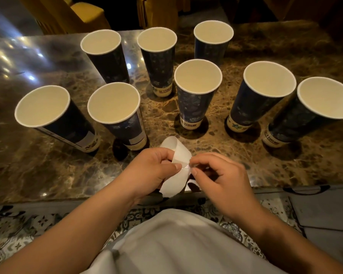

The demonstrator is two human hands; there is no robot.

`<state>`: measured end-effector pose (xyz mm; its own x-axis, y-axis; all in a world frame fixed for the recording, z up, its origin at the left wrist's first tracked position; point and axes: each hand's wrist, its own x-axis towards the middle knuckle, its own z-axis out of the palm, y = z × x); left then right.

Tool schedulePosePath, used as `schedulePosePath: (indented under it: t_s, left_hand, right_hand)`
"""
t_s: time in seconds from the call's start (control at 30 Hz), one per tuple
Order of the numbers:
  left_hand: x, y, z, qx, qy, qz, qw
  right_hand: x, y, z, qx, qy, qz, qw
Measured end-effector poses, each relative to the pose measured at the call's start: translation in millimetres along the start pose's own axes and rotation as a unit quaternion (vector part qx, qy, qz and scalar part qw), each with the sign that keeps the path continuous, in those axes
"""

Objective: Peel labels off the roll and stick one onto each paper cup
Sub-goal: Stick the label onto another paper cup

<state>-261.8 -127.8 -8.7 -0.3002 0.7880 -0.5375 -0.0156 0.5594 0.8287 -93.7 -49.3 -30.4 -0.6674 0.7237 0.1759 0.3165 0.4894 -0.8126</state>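
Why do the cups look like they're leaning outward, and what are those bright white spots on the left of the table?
Head view: the wide-angle lens bends the edges, so outer paper cups splay outward while the middle cup stands nearly straight. Head view: the spots are glare from lights on the polished marble table. Head view: the room is dim, and each cup casts a soft dark shadow at its base.

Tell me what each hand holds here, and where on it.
The left hand pinches the label strip at its middle. The right hand pinches a clear label by its edge at the strip's right side.
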Motion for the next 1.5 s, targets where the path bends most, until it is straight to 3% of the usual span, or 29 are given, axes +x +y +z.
schedulePosePath:
  t_s: [0.1,0.47,1.03,1.27,1.4,1.5]
  left_hand:
    - [-3.9,-2.8,-1.1,0.020,-0.007,0.022,1.000]
    - [-10.9,-1.9,-8.7,0.024,0.012,0.124,0.992]
    - [-16.1,-7.1,-13.4,0.237,0.016,0.248,0.939]
    - [-16.2,-4.0,-6.6,0.213,0.062,0.243,0.944]
    - [-16.3,-2.5,-6.8,0.134,0.081,0.182,0.971]
    - [-19.2,-1.7,-7.4,0.108,0.091,0.152,0.978]
  right_hand:
    - [11.0,-0.6,-0.9,-0.033,-0.014,0.001,0.999]
    - [31.0,-15.8,-7.2,-0.151,-0.067,-0.157,0.974]
    - [23.8,-29.4,-6.9,-0.247,-0.079,-0.161,0.952]
    - [21.2,-31.4,0.8,-0.246,-0.027,-0.102,0.964]
    - [24.8,-33.9,-3.8,-0.084,0.006,0.017,0.996]
    - [27.4,-29.3,-10.8,0.032,0.021,0.119,0.992]
